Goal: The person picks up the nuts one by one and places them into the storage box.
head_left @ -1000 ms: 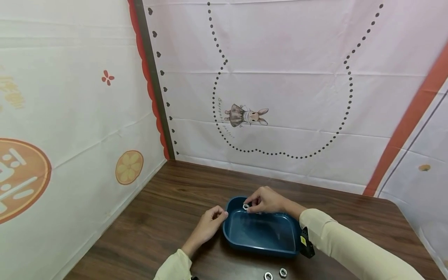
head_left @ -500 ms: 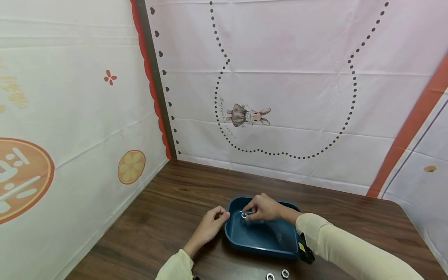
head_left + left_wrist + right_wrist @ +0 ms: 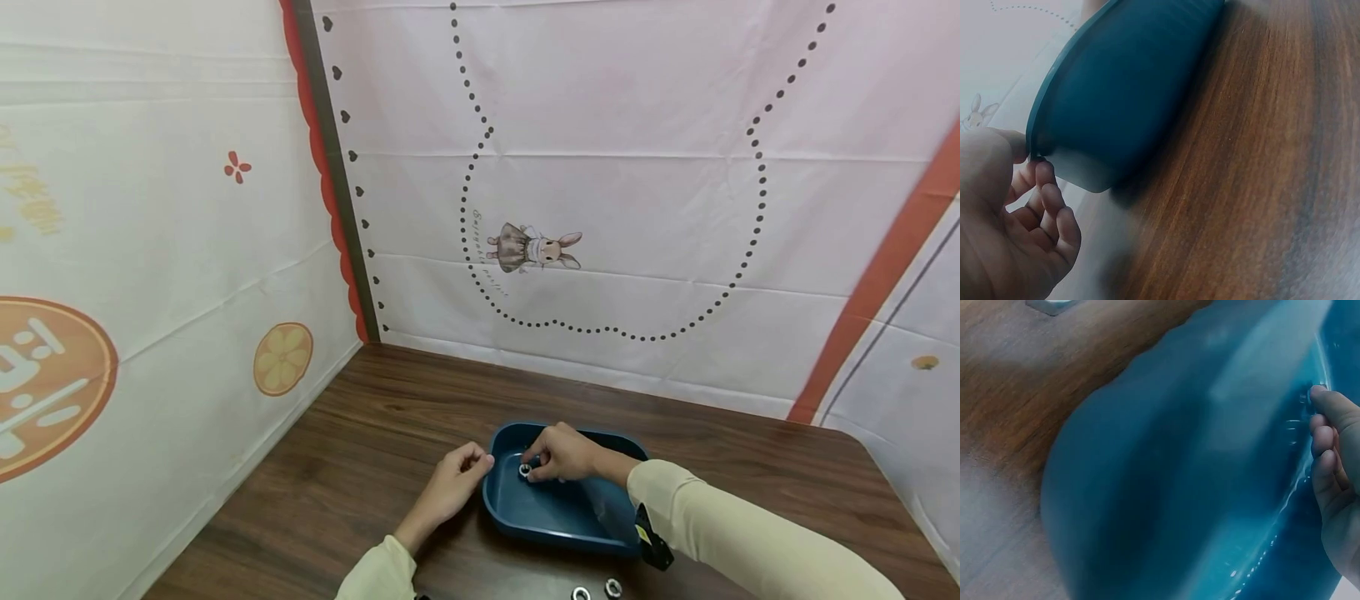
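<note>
A dark blue plastic tray with rounded corners lies on the table. My left hand pinches its left rim between thumb and index finger, as the left wrist view confirms for that hand. Inside the tray, my right hand holds a silver hex nut between thumb and fingertips, low over the tray floor near its left end. Whether the nut touches the floor I cannot tell. In the right wrist view the fingertips mostly cover the nut.
Two more hex nuts, a left one and a right one, lie on the brown wooden table in front of the tray. Printed white cloth walls stand at the left and behind the table.
My right hand has moved from the tray's far rim down into the tray, bringing the nut lower and nearer. The left hand stays on the rim; the view has shifted slightly.
</note>
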`<state>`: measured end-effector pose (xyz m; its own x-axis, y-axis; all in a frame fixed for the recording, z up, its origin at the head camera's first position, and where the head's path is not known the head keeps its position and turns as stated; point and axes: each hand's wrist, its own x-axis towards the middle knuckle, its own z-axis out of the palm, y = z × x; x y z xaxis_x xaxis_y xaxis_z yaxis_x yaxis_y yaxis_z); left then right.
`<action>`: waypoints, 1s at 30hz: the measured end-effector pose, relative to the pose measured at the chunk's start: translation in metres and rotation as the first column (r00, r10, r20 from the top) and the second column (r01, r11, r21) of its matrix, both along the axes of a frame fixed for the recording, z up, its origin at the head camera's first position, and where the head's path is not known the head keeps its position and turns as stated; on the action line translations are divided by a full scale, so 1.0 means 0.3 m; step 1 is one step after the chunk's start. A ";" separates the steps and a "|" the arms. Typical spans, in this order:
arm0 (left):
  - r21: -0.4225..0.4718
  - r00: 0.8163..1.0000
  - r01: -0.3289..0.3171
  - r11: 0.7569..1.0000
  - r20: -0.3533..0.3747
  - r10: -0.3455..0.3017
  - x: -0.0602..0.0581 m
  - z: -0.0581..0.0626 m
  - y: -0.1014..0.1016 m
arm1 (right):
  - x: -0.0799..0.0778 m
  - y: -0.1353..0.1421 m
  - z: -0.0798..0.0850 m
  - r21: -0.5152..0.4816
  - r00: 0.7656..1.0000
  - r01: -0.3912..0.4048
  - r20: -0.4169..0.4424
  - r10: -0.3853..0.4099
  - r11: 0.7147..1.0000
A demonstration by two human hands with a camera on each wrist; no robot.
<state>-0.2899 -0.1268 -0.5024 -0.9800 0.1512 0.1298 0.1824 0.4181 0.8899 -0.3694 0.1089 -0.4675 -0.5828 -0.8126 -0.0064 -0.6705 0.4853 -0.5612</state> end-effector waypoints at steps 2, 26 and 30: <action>0.002 1.000 -0.004 1.000 0.000 0.004 0.003 0.002 0.001 | 0.001 0.006 -0.005 0.004 1.000 0.004 -0.003 -0.004 1.000; 0.007 0.999 0.013 1.000 -0.032 -0.013 -0.013 -0.007 0.021 | 0.149 0.195 0.204 -0.211 0.903 0.300 -0.251 -0.348 0.930; 0.017 0.999 -0.001 1.000 -0.033 0.001 -0.009 -0.014 0.000 | 0.208 0.226 0.211 -0.288 0.869 0.365 -0.235 -0.435 0.885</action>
